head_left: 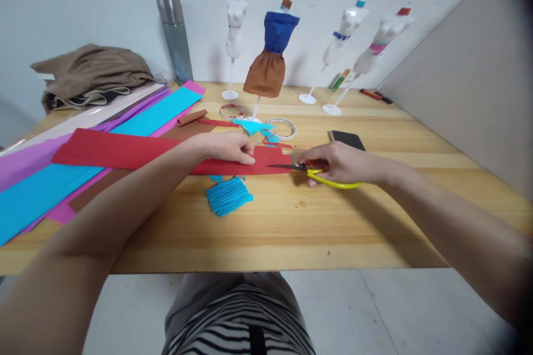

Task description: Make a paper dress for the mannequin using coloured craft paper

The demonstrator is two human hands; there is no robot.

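Observation:
A long red strip of crepe paper [120, 147] lies across the table, its right end in front of me. My left hand [233, 147] rests on it with fingers curled in; whether it pinches the paper is hidden. My right hand [327, 161] holds yellow-handled scissors [333, 180], the dark blades pointing left over the strip's right end. Just below the strip sits a pleated blue piece of paper [227, 196]. Blue scraps [254, 125] and a thin red offcut [278, 145] lie beyond my left hand.
Blue [162, 111], purple and brown paper sheets are layered at left beneath a folded brown cloth [95, 75]. Tape rolls [281, 128] lie mid-table. Behind stand several mini mannequins, one in a blue and brown dress [266, 66]. A thermos [175, 39] and phone [347, 139] are nearby.

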